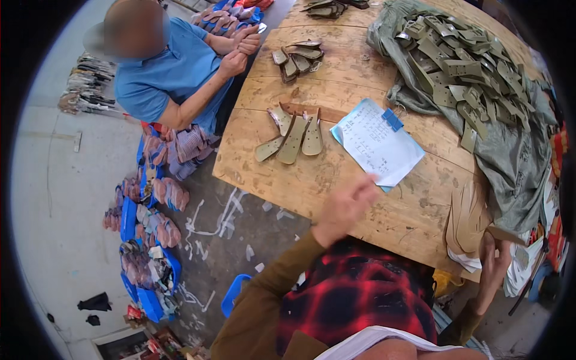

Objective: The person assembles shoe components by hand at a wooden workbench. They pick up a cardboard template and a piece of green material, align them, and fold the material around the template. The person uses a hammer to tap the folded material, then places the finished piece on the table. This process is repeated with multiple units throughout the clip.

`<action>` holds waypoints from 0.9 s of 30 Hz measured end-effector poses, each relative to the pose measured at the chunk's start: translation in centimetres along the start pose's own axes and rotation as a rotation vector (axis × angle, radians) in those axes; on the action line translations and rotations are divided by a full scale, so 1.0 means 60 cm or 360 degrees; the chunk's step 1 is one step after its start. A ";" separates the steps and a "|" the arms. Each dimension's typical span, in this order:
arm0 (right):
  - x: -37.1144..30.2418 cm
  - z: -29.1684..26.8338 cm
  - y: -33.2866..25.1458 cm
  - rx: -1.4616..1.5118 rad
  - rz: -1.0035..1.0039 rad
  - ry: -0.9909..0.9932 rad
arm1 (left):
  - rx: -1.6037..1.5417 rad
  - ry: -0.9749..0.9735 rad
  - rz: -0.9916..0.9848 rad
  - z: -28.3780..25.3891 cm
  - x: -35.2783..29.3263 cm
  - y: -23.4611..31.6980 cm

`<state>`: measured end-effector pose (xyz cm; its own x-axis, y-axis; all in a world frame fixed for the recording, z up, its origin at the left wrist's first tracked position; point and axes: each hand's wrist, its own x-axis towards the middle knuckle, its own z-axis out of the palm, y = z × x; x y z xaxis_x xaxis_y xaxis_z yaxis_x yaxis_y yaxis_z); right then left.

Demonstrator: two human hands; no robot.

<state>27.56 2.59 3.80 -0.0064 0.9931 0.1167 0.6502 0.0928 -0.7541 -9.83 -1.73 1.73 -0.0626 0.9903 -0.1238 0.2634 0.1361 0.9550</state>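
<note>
My left hand (349,209) is over the front edge of the wooden table (396,231), just below a clipped stack of handwritten paper (384,144). Motion smears its fingers, and nothing shows clearly in them. At the table's right corner, my right hand (493,261) has its fingers closed at a brown flat piece (507,234). Beside it lie tan sole-shaped sheets (467,219). Left of the paper, several olive curved insole boards (292,141) with small holes are fanned out. A similar small pile (298,59) lies farther back.
A grey-green sack (510,174) at the back right bears a heap of olive insole boards (462,66). Across the table's left side sits a co-worker in a blue shirt (171,75), hands together. Blue crates (128,219) with bundled pieces and white scraps lie on the floor.
</note>
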 end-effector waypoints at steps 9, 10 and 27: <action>0.058 0.100 -0.131 0.0071 -0.0501 -0.0936 | -0.1215 -0.0597 -0.0546 0.155 0.020 0.027; 0.067 0.108 -0.132 0.0136 -0.0570 -0.0964 | -0.1272 -0.0490 -0.0539 0.142 0.018 0.022; 0.382 0.180 0.024 -0.1033 -0.0530 -0.0046 | -0.1806 -0.0064 -0.0315 0.044 0.028 0.041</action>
<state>20.16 26.27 -1.59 -0.2965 0.9220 0.2488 0.9298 0.3382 -0.1453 -6.72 0.33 3.19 0.0299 0.9572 -0.2879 -0.7665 0.2068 0.6081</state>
